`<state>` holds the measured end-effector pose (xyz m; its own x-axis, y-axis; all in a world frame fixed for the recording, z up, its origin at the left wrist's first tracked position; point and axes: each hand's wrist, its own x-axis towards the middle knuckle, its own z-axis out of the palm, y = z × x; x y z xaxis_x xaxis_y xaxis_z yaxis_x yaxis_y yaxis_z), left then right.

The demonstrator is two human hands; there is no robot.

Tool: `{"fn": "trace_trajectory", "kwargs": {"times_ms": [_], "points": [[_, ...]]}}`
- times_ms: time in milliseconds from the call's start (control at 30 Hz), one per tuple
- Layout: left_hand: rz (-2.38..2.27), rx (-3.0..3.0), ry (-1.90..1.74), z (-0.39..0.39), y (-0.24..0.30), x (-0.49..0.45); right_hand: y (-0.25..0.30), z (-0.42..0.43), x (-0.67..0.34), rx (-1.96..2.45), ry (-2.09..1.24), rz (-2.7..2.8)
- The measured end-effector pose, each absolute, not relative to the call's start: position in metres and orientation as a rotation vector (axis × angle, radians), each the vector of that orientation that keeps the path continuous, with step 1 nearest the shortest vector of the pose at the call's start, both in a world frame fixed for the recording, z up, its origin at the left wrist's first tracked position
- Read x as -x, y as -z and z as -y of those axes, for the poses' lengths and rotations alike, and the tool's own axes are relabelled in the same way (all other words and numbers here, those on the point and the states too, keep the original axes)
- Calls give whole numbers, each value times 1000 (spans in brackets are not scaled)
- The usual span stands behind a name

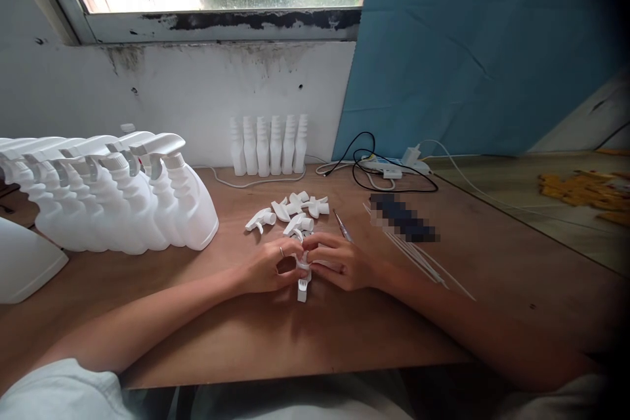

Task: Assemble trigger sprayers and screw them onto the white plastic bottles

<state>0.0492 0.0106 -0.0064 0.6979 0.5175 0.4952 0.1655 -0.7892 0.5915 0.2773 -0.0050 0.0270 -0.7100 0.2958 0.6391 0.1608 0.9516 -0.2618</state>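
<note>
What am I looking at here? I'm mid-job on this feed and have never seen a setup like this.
There's no machine: these are a person's bare left hand and right hand. The single picture comes from a camera worn on the head, looking forward and down.

Between their fingers, both hands hold a white plastic spray head. Just beyond lie more loose white plastic spray heads on the brown, flat-topped table.

Left of them stands a row of large white plastic bottles. Six slim white bottles stand by the wall. To the right are a thin, pointed metallic tool, thin white rods and a dark object too pixelated to identify.
</note>
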Motion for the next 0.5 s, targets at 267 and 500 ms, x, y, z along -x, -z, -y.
{"fn": "trace_trajectory", "kwargs": {"times_ms": [267, 500], "points": [[-400, -2457, -963, -14, 5, -51, -24, 2, -279, 322, -182, 2384], [-413, -2454, -973, -16, 7, -50, -21, -1, -282, 329, -101, 2390]]}}
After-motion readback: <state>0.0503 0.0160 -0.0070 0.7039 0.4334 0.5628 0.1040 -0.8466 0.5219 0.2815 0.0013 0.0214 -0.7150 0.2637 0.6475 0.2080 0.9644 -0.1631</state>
